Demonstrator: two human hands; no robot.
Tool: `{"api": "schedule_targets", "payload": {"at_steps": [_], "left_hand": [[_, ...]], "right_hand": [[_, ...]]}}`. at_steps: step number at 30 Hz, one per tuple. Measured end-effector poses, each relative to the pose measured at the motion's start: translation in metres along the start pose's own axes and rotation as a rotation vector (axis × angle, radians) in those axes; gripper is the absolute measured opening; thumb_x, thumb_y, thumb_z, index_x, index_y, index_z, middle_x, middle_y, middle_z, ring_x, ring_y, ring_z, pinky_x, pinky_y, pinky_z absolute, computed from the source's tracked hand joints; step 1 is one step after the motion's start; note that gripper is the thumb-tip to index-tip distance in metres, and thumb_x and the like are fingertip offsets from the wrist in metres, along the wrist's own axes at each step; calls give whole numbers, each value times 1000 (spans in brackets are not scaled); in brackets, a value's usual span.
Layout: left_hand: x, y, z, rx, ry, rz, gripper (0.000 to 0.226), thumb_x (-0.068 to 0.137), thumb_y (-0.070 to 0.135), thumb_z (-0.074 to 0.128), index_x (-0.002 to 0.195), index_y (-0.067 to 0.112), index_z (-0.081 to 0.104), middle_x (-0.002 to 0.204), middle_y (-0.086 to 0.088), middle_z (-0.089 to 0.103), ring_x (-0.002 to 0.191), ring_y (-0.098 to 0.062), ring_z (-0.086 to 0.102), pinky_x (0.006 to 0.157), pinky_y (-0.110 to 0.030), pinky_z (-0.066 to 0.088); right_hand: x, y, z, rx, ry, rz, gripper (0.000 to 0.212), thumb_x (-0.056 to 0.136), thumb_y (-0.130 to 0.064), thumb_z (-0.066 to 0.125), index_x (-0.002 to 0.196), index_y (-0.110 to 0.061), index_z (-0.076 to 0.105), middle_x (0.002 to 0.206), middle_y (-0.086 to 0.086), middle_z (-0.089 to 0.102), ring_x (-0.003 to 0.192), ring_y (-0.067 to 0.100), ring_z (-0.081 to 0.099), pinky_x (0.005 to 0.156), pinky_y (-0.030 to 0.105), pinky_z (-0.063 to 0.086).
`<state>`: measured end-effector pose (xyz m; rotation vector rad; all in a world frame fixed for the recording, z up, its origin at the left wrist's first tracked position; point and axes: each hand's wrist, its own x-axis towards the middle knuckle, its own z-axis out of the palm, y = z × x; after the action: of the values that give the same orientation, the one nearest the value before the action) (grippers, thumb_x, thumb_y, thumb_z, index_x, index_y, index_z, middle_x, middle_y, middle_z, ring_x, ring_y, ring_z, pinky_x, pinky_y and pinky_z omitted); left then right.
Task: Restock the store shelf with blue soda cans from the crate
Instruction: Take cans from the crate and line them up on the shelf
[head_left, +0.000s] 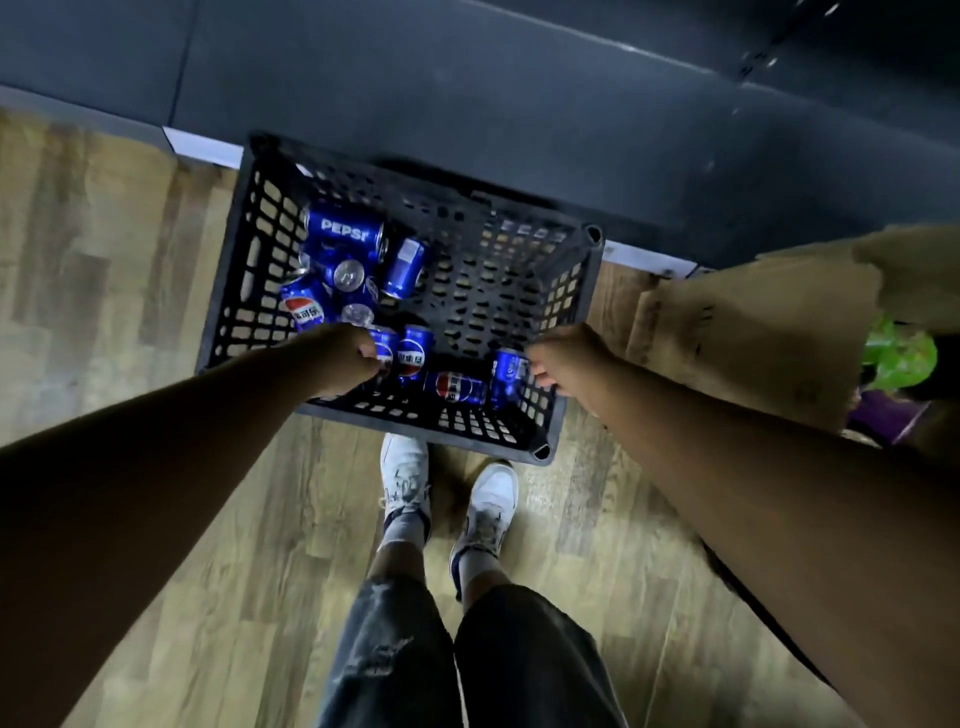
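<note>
At the left of the frame I see wooden floor (104, 291), then the black crate (498, 270) sitting on it against the dark shelf base (467, 104) across the top. Blue soda cans (343, 234) lie jumbled in the crate's left and lower parts. My left hand (337, 358) reaches in from the lower left, fingers (370, 352) curled around a can (385, 347) at the crate's near side. Further right, my right hand (566, 364) has its fingers (543, 378) clamped on another can (510, 374) by the crate's right wall. A cardboard box (753, 338) sits at the right edge. White sneakers (405, 478) stand below the crate.
</note>
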<state>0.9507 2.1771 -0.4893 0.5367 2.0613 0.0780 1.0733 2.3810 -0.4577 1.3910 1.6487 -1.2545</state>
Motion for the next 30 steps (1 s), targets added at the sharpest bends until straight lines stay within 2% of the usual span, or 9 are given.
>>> {"api": "schedule_targets", "payload": {"at_steps": [2,4,8,13,17,20,23,27,30], "left_hand": [[13,-25,14,7,-9,-19,24,89,30,56,104,16,68,102,-6,68,96,-25,64,78,-23,43],[25,-51,27,19,-20,-51,23,87,34,56,102,21,69,100,-4,70,90,-21,65,76,-23,46],[23,-65,36,-42,-47,-78,22,90,25,54,104,16,69,104,-7,69,88,-22,64,70,-20,41],[16,-64,37,-100,-58,-97,27,96,14,48,116,6,63,117,-14,62,106,-30,58,82,-26,42],[25,-61,38,-168,107,-103,23,93,9,49,107,3,66,104,-22,66,91,-32,62,68,-28,42],[47,-61,45,-288,144,-140,21,92,5,49,105,2,65,102,-23,66,92,-34,63,77,-38,51],[70,-60,55,-364,116,-152,20,90,5,49,101,5,66,102,-23,67,95,-37,63,84,-46,52],[102,-60,72,-338,88,-106,19,89,4,51,101,5,66,103,-19,67,95,-33,62,84,-39,51],[127,-66,85,-331,90,-91,16,89,6,51,95,9,66,97,-16,68,88,-30,62,77,-35,48]], "right_hand": [[9,8,14,-25,-32,26,30,93,-9,49,120,5,54,125,24,58,112,33,59,94,41,50],[20,17,31,-86,-71,23,27,92,-10,51,113,4,58,114,21,64,95,27,63,71,30,49],[33,26,60,-310,-151,-31,15,89,-11,51,79,-2,58,78,11,54,72,21,52,63,26,37],[54,22,81,-444,-173,-73,25,91,-12,48,112,-1,58,101,15,59,82,23,52,61,23,38],[73,18,97,-433,-166,-65,27,90,-13,50,113,-1,57,87,11,55,73,21,52,52,21,35],[94,20,109,-451,-168,-69,31,90,-15,52,116,-1,57,97,13,56,86,26,55,63,23,37],[114,24,115,-449,-166,-54,32,90,-15,54,119,-2,56,98,13,56,87,25,55,60,24,39],[145,28,118,-510,-108,-93,31,91,-15,54,119,-2,57,112,17,61,102,30,59,78,31,46],[176,32,122,-485,-70,-86,27,90,-13,56,114,-1,58,113,17,60,103,30,58,74,28,43]]}}
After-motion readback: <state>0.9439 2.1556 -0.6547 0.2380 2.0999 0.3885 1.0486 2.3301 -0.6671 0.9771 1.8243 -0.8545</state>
